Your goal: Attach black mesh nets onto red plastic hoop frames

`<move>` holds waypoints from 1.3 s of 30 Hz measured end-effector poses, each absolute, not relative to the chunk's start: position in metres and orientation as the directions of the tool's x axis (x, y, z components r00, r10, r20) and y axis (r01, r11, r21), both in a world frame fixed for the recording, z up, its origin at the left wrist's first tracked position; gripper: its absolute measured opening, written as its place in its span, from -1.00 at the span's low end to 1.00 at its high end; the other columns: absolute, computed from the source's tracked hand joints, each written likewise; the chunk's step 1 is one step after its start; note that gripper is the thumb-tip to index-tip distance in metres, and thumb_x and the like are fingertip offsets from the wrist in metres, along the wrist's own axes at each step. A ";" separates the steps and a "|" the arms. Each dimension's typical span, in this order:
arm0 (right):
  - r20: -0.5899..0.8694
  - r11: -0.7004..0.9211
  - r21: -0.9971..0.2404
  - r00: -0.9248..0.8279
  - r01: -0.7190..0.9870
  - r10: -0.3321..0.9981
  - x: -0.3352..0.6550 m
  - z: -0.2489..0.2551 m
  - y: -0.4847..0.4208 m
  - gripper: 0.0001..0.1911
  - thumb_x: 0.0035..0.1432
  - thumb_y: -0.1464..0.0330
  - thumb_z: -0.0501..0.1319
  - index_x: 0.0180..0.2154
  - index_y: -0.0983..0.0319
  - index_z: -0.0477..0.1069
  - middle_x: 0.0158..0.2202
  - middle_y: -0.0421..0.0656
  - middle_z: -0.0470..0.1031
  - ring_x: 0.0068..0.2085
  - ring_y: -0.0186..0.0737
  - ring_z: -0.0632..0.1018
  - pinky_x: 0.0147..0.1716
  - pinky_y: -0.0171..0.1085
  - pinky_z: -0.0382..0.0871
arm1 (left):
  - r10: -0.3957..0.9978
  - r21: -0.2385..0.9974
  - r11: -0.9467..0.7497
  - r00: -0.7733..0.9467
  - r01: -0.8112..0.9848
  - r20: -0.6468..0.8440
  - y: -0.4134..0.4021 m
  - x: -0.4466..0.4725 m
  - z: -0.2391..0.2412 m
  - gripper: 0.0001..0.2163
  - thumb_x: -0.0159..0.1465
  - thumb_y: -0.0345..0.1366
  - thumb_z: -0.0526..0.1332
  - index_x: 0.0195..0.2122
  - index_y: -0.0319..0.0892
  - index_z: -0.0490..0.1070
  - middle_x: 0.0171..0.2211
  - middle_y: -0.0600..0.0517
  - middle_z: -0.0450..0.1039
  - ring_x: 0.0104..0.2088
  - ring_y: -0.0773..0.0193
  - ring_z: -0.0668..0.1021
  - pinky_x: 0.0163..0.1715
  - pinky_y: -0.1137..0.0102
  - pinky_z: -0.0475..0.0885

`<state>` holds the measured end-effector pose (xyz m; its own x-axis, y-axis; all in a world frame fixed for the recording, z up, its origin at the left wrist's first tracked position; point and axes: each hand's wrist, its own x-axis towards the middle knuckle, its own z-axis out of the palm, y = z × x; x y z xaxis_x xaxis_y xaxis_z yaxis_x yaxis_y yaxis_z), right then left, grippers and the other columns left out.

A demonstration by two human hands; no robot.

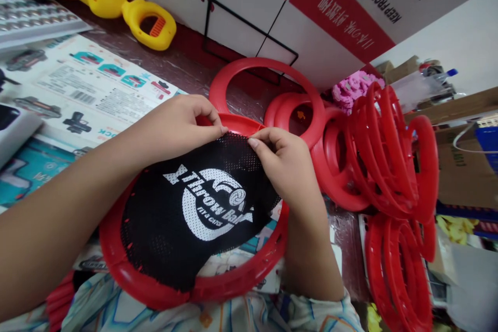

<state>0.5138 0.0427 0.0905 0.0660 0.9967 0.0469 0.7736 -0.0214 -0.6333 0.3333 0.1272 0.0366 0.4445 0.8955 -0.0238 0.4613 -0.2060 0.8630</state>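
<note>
A red plastic ring frame (128,270) lies in front of me with a black mesh net (163,228) printed with a white logo stretched partly over it. My left hand (175,124) pinches the net's far edge against the ring's rim. My right hand (284,166) is closed on the same edge a little to the right, fingertips pressing the mesh near the rim. The two hands sit close together at the ring's far side.
Several loose red rings (268,83) lie behind the hands and a stack of them (389,150) leans at the right. A white and red cardboard box (311,5) stands at the back. A yellow toy (116,0) and printed packaging cards (78,88) lie at the left.
</note>
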 end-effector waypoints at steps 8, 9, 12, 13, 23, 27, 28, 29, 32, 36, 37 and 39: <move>0.138 0.019 -0.666 0.098 0.746 0.986 0.515 0.087 0.039 -0.86 0.19 0.52 0.24 -0.23 0.21 0.51 -0.29 -0.22 0.60 -0.28 -0.27 0.60 -0.22 -0.29 0.46 | 0.893 0.864 -0.225 0.450 0.450 -0.002 0.127 0.332 0.038 -0.83 0.08 -0.13 0.19 -0.52 -0.08 0.46 -0.42 0.04 0.49 -0.38 0.15 0.49 -0.36 0.27 0.31; 0.174 0.035 -0.663 0.109 0.748 0.979 0.515 0.085 0.040 -0.85 0.18 0.52 0.24 -0.22 0.20 0.50 -0.29 -0.22 0.60 -0.28 -0.27 0.60 -0.22 -0.28 0.46 | 0.886 0.862 -0.227 0.464 0.453 -0.011 0.126 0.332 0.039 -0.83 0.09 -0.13 0.18 -0.51 -0.08 0.46 -0.40 0.04 0.49 -0.36 0.16 0.49 -0.35 0.27 0.31; 0.249 0.063 -0.647 0.133 0.760 0.959 0.517 0.079 0.043 -0.82 0.16 0.51 0.25 -0.19 0.19 0.50 -0.30 -0.22 0.59 -0.28 -0.24 0.59 -0.20 -0.25 0.47 | 0.864 0.856 -0.236 0.503 0.461 -0.033 0.126 0.331 0.043 -0.82 0.13 -0.16 0.16 -0.47 -0.11 0.45 -0.36 0.03 0.48 -0.33 0.19 0.48 -0.31 0.28 0.31; 0.257 0.063 -0.640 0.136 0.766 0.957 0.517 0.077 0.043 -0.82 0.16 0.51 0.25 -0.19 0.18 0.51 -0.31 -0.22 0.59 -0.28 -0.24 0.59 -0.20 -0.24 0.47 | 0.864 0.854 -0.238 0.503 0.463 -0.031 0.125 0.331 0.044 -0.82 0.13 -0.16 0.16 -0.47 -0.12 0.45 -0.35 0.03 0.48 -0.34 0.20 0.47 -0.31 0.28 0.31; 0.256 0.064 -0.652 0.140 0.756 0.956 0.518 0.071 0.048 -0.83 0.16 0.50 0.26 -0.19 0.18 0.52 -0.32 -0.23 0.59 -0.27 -0.23 0.58 -0.15 -0.21 0.44 | 0.875 0.863 -0.250 0.484 0.438 0.008 0.123 0.331 0.041 -0.83 0.14 -0.17 0.16 -0.49 -0.10 0.45 -0.36 0.04 0.48 -0.33 0.20 0.48 -0.31 0.29 0.31; 0.249 0.052 -0.649 0.148 0.759 0.957 0.520 0.069 0.050 -0.84 0.15 0.49 0.27 -0.21 0.19 0.52 -0.34 -0.23 0.58 -0.28 -0.22 0.57 -0.18 -0.21 0.43 | 0.877 0.869 -0.238 0.481 0.433 0.000 0.124 0.332 0.040 -0.85 0.11 -0.18 0.17 -0.50 -0.10 0.46 -0.35 0.05 0.49 -0.32 0.20 0.50 -0.30 0.29 0.32; 0.247 0.049 -0.648 0.149 0.760 0.958 0.521 0.069 0.050 -0.84 0.15 0.49 0.27 -0.21 0.19 0.52 -0.34 -0.23 0.58 -0.28 -0.22 0.57 -0.18 -0.21 0.43 | 0.875 0.871 -0.235 0.483 0.431 -0.003 0.124 0.332 0.039 -0.85 0.11 -0.18 0.18 -0.49 -0.10 0.46 -0.34 0.04 0.49 -0.31 0.20 0.50 -0.29 0.29 0.32; 0.245 0.048 -0.648 0.149 0.760 0.958 0.521 0.069 0.050 -0.84 0.15 0.49 0.27 -0.22 0.19 0.52 -0.34 -0.23 0.58 -0.28 -0.22 0.57 -0.18 -0.21 0.43 | 0.876 0.873 -0.232 0.482 0.430 -0.005 0.124 0.332 0.039 -0.84 0.11 -0.17 0.18 -0.49 -0.10 0.46 -0.34 0.04 0.49 -0.31 0.19 0.50 -0.29 0.29 0.32; 0.249 0.051 -0.652 0.150 0.757 0.957 0.521 0.069 0.049 -0.84 0.14 0.50 0.27 -0.22 0.18 0.53 -0.34 -0.23 0.58 -0.27 -0.22 0.56 -0.17 -0.20 0.42 | 0.880 0.869 -0.224 0.474 0.441 -0.014 0.124 0.331 0.040 -0.84 0.10 -0.16 0.18 -0.50 -0.10 0.46 -0.35 0.04 0.49 -0.33 0.20 0.49 -0.31 0.29 0.32; 0.260 0.062 -0.668 0.155 0.741 0.953 0.520 0.068 0.049 -0.85 0.14 0.50 0.27 -0.23 0.19 0.53 -0.34 -0.23 0.58 -0.26 -0.22 0.56 -0.17 -0.21 0.41 | 0.885 0.852 -0.233 0.465 0.470 -0.015 0.125 0.331 0.041 -0.84 0.09 -0.16 0.18 -0.50 -0.09 0.46 -0.36 0.06 0.49 -0.34 0.20 0.49 -0.32 0.29 0.31; 0.261 0.063 -0.675 0.158 0.735 0.952 0.519 0.068 0.049 -0.85 0.15 0.49 0.27 -0.23 0.18 0.53 -0.34 -0.23 0.58 -0.25 -0.22 0.56 -0.17 -0.21 0.41 | 0.885 0.850 -0.233 0.466 0.472 -0.016 0.125 0.331 0.041 -0.84 0.09 -0.16 0.18 -0.50 -0.09 0.46 -0.36 0.06 0.49 -0.33 0.20 0.49 -0.32 0.29 0.31; 0.258 0.062 -0.688 0.164 0.723 0.952 0.519 0.067 0.050 -0.85 0.15 0.48 0.27 -0.22 0.18 0.53 -0.34 -0.23 0.58 -0.24 -0.22 0.57 -0.17 -0.22 0.41 | 0.883 0.851 -0.233 0.469 0.471 -0.017 0.125 0.331 0.040 -0.84 0.09 -0.15 0.18 -0.50 -0.08 0.46 -0.37 0.06 0.48 -0.34 0.20 0.49 -0.32 0.28 0.30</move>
